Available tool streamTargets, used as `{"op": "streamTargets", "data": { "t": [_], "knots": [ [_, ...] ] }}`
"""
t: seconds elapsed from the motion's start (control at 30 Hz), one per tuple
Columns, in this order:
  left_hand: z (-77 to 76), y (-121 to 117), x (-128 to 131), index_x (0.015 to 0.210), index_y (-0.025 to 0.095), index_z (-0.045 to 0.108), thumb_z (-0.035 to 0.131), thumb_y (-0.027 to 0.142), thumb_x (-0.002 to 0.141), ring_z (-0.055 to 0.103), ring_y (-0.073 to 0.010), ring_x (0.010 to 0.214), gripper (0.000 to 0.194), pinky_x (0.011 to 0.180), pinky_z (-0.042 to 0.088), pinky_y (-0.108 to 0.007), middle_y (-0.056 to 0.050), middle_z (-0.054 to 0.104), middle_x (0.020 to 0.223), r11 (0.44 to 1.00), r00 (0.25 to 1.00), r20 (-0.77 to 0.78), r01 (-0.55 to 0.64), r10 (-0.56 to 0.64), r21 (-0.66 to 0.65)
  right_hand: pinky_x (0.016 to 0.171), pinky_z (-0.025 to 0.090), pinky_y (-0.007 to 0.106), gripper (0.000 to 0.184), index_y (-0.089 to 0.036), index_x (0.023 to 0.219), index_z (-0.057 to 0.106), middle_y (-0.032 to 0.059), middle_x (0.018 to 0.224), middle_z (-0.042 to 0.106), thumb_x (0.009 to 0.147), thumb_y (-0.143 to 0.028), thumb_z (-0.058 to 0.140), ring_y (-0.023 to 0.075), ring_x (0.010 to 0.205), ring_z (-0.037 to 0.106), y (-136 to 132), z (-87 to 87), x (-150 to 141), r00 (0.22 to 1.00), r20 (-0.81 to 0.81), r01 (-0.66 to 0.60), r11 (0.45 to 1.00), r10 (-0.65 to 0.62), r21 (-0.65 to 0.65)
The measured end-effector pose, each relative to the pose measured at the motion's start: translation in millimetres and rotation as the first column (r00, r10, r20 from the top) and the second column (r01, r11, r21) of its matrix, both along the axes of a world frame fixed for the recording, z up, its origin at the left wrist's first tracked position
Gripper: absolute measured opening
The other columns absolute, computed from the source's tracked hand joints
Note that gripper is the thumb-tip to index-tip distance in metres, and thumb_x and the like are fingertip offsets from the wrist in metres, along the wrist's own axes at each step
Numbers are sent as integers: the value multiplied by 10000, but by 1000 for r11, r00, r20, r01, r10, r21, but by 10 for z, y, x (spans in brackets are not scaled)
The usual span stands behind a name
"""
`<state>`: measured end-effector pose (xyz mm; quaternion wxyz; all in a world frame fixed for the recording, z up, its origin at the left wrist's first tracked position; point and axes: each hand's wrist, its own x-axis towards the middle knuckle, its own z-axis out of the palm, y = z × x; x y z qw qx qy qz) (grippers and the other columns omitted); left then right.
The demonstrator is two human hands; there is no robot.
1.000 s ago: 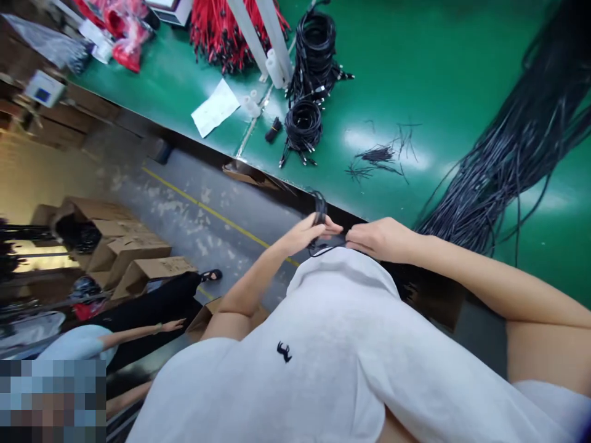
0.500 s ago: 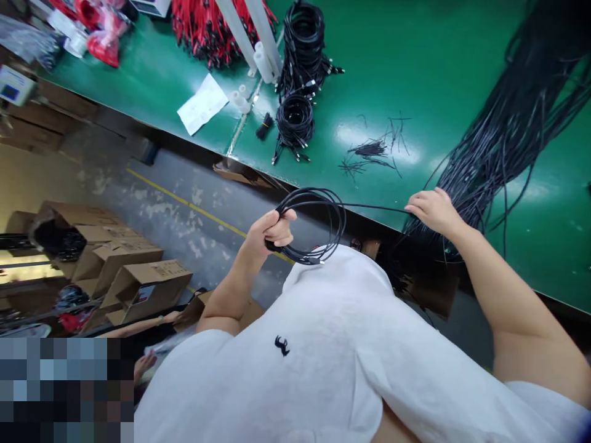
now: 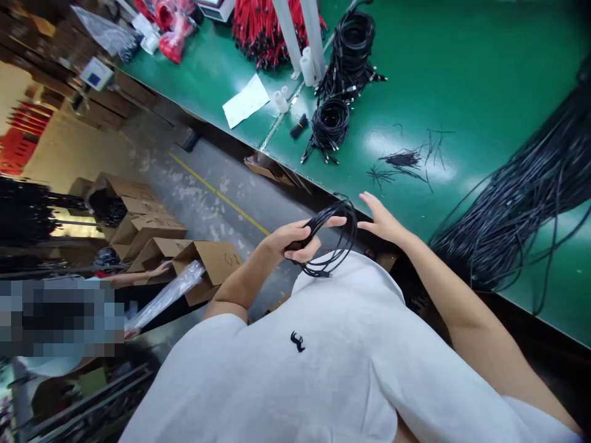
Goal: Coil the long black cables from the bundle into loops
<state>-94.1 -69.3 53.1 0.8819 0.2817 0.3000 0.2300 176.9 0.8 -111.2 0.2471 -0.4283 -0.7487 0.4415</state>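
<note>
A coiled black cable (image 3: 349, 231) is gripped in my left hand (image 3: 295, 240), in front of my white shirt. Its loops stick out to the right of my fingers, and a connector end shows at the bottom of the coil. My right hand (image 3: 381, 220) is just right of the coil, with its fingers spread and nothing held in them. Whether its fingertips touch the loops I cannot tell. Beyond, on the green table, lie short black wire ties (image 3: 402, 159) in a loose heap.
A thick bundle of long black cables (image 3: 512, 203) hangs over the green table's (image 3: 462, 80) right edge. Coiled cables (image 3: 330, 123) lie near white posts (image 3: 307, 66), a paper (image 3: 246, 100) and red cables (image 3: 263, 37). Cardboard boxes (image 3: 215, 261) and another person stand at left.
My right hand has let go of the cable's stretched end by the bundle and come left to the coil. The loose length is now gathered in. The view has shifted.
</note>
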Motion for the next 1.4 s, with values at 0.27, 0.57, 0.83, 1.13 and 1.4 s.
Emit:
{"op": "streamTargets", "data": {
  "t": [0.27, 0.57, 0.83, 1.13, 1.4],
  "knots": [
    [165, -419, -583, 1493, 116, 415, 454, 539, 893, 276, -128, 168, 736, 286, 246, -226, 102, 296, 275, 910, 903, -140, -414, 406, -32, 1032, 442, 473, 593, -158, 1342, 473, 177, 1344, 479, 851, -472, 585, 279, 1197, 519, 206, -30, -790, 956, -131, 287, 937, -264, 200],
    [301, -767, -572, 1439, 86, 462, 540, 358, 875, 255, -74, 225, 631, 325, 226, -206, 78, 400, 375, 826, 825, -51, -561, 564, 55, 744, 501, 300, 414, -161, 736, 594, 87, 736, 666, 900, -499, 420, 200, 750, 635, 164, -363, -1088, 863, 211, -409, 879, 460, -246],
    [-482, -583, -467, 1252, 108, 508, 480, 219, 920, 575, -96, 541, 351, 530, 391, -208, -1, 627, 675, 699, 594, -390, -676, 703, 232, 576, 415, 290, 327, -114, 1173, 582, 147, 1002, 692, 951, -335, 487, 250, 785, 686, -74, 38, -242, 345, 819, -600, 778, 460, -185],
    [-756, -320, -10, 1016, 144, 545, 418, 337, 970, 598, -167, 953, 236, 936, 450, -334, -63, 659, 1014, 896, 738, -591, -40, 325, 442, 676, 381, 273, 275, -216, 1166, 666, 83, 981, 706, 981, -322, 492, 192, 836, 654, -363, 1125, -923, 508, 659, -748, 663, 555, 17],
    [-744, 177, 280, 986, 167, 532, 493, 568, 937, 436, -79, 566, 406, 571, 405, -203, 44, 489, 675, 946, 892, -415, -41, 179, 322, 973, 421, 424, 303, -200, 1063, 673, 124, 1124, 640, 1004, -359, 422, 242, 1075, 575, -739, 1047, -535, 957, 241, 67, 933, -161, 355]
  ]
}}
